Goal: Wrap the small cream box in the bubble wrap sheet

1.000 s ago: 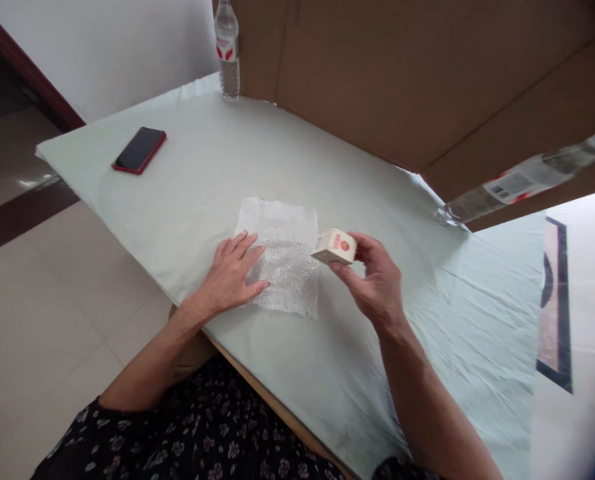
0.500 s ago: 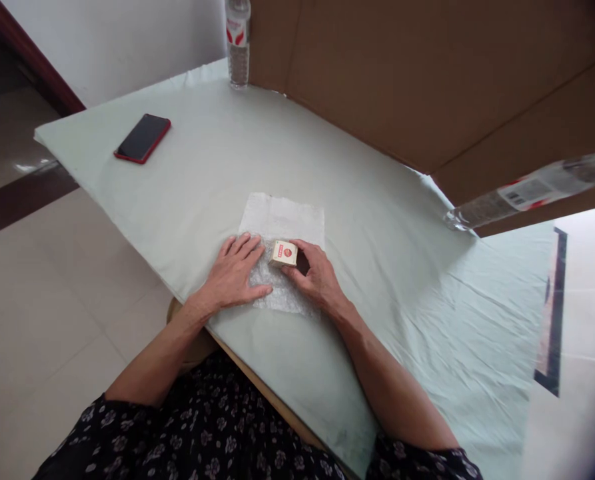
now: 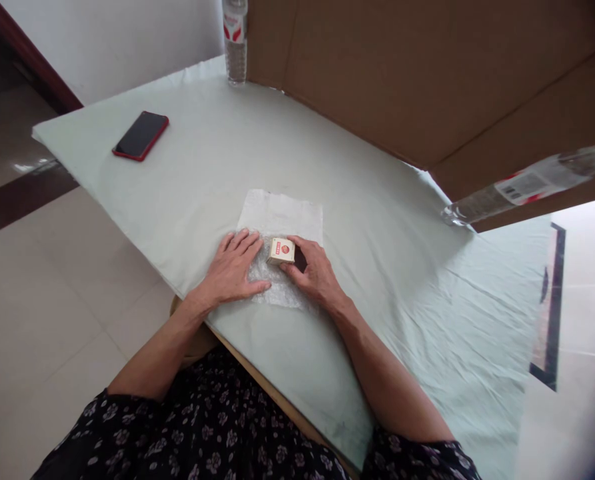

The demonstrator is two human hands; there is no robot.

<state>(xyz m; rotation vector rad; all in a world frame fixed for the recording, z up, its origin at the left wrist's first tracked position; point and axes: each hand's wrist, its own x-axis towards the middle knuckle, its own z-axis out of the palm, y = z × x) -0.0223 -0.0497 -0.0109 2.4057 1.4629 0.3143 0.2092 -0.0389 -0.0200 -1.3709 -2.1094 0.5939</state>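
A small cream-coloured box [image 3: 282,251] with red print sits over a sheet of bubble wrap [image 3: 280,205] on the table. My right hand [image 3: 314,269] grips the box from its right side, thumb at the near edge and fingers at the far edge. Spread flat, my left hand [image 3: 237,267] rests on the left part of the bubble wrap, just left of the box, fingers apart and holding nothing. Part of the sheet is hidden beneath both hands.
A pale green cloth covers the table [image 3: 192,160]. A phone [image 3: 141,136] in a red case lies at the far left. Brown cardboard [image 3: 377,73] stands along the back, with one plastic bottle [image 3: 236,50] at its left end and another bottle [image 3: 527,185] at the right.
The whole view has shifted slightly. Both hands and the box keep nearly the same places on the bubble wrap, the box perhaps turned a little.
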